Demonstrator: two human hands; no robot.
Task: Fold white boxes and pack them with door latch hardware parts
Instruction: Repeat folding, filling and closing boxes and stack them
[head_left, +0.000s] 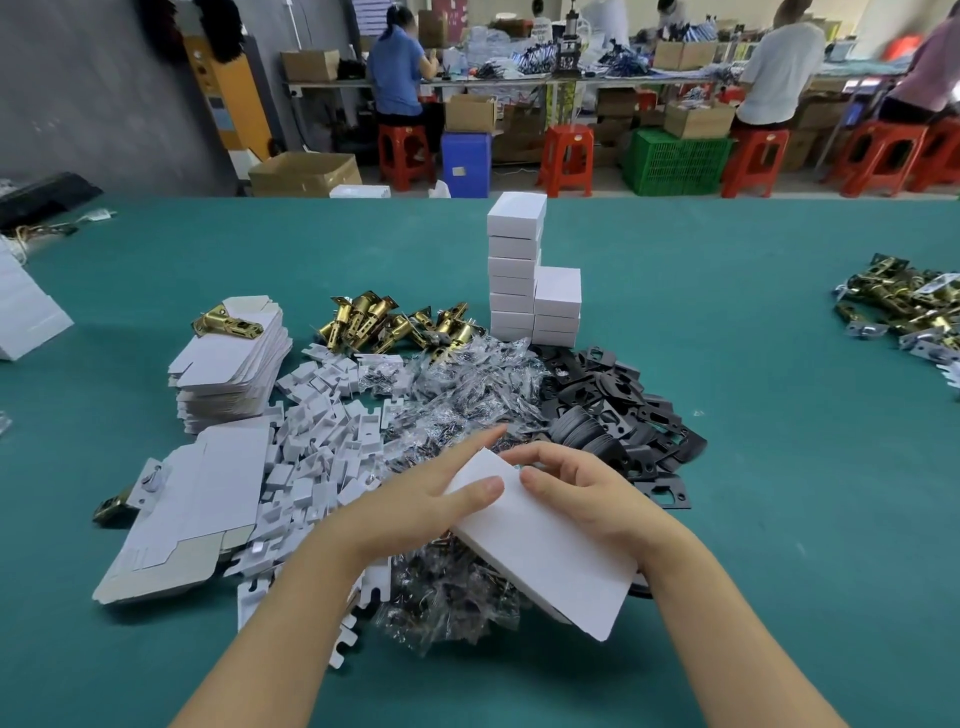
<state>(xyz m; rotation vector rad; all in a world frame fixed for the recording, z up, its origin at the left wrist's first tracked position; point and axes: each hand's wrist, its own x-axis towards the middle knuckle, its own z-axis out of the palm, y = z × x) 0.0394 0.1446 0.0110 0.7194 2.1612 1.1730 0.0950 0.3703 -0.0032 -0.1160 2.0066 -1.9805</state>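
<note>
A folded white box (550, 551) is held tilted above the parts piles near the table's front. My left hand (415, 499) grips its left side, thumb on top and fingers stretched along the far edge. My right hand (582, 483) grips its far right end, fingers curled over the edge. Flat white box blanks (228, 364) are stacked at the left, with a brass latch (228, 322) on top. More brass latches (400, 322) lie behind the piles. Bagged screws (467, 389), white card inserts (322, 441) and black plates (613, 405) are heaped in the middle.
Closed white boxes (519, 270) stand stacked behind the piles. Larger flat blanks (192, 514) lie at the front left. Another heap of brass latches (904, 306) sits at the far right on the green table (779, 467). People work at benches beyond the table.
</note>
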